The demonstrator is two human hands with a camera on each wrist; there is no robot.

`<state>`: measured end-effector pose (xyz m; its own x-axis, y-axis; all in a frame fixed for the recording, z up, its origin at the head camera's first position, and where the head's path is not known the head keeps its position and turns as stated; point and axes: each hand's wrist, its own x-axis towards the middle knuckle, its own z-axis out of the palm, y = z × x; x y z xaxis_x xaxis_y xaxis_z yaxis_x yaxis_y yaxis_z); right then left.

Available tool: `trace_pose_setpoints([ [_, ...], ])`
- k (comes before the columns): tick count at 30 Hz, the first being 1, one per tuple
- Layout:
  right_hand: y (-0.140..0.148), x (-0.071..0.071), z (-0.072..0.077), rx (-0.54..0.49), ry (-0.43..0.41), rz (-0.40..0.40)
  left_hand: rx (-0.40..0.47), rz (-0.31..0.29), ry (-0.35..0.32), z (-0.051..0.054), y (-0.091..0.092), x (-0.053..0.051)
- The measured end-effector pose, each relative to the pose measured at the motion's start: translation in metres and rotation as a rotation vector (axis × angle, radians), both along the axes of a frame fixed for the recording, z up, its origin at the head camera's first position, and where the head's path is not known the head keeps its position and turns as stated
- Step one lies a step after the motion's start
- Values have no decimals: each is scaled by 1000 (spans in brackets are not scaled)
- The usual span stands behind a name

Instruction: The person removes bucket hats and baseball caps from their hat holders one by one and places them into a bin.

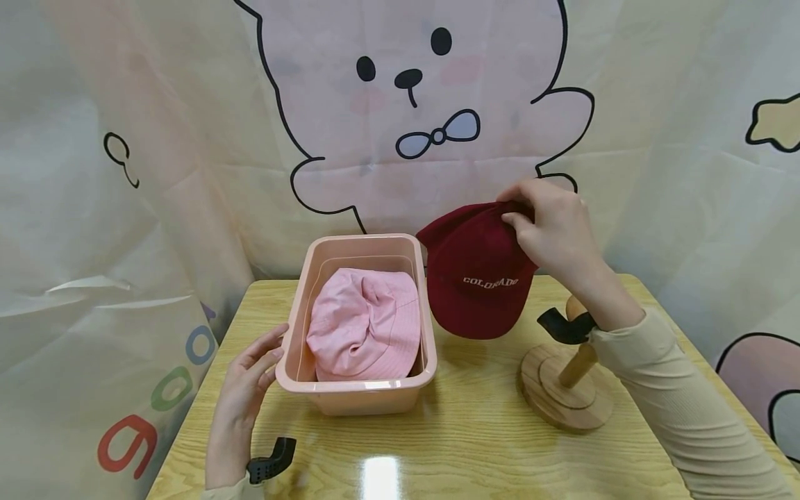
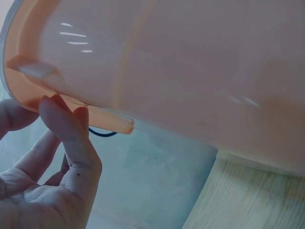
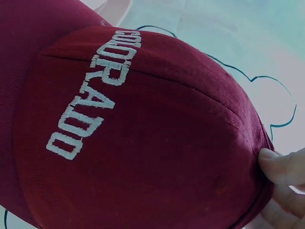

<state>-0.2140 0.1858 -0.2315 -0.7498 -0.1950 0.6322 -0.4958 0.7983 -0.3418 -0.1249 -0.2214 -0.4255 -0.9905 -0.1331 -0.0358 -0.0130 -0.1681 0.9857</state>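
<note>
In the head view my right hand point(image 1: 553, 226) pinches the crown of a dark red baseball cap point(image 1: 478, 267) between thumb and fingers. The cap hangs in the air right of the pink plastic tub, brim down, with "COLORADO" stitched in white on its front. In the right wrist view, the thumb point(image 3: 281, 167) presses on the cap's cloth point(image 3: 157, 157). My left hand point(image 1: 245, 389) holds the left rim of the tub point(image 1: 356, 387), its fingers point(image 2: 71, 129) curled at the lip in the left wrist view. A crumpled pink bucket hat point(image 1: 365, 326) lies inside the tub.
A round wooden stand point(image 1: 562, 392) with a short post and ball top is on the right of the wooden table point(image 1: 475, 444), partly behind my right forearm. A cloth backdrop point(image 1: 400, 187) with a cartoon bear hangs behind the table.
</note>
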Motion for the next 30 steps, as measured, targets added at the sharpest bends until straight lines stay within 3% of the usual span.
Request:
trace_pose_setpoints([
  [20, -15, 20, 12, -47, 29, 66, -22, 3, -37, -1, -1, -2],
  [30, -30, 28, 14, -70, 21, 140, -1, -3, 5, -1, 0, -1],
])
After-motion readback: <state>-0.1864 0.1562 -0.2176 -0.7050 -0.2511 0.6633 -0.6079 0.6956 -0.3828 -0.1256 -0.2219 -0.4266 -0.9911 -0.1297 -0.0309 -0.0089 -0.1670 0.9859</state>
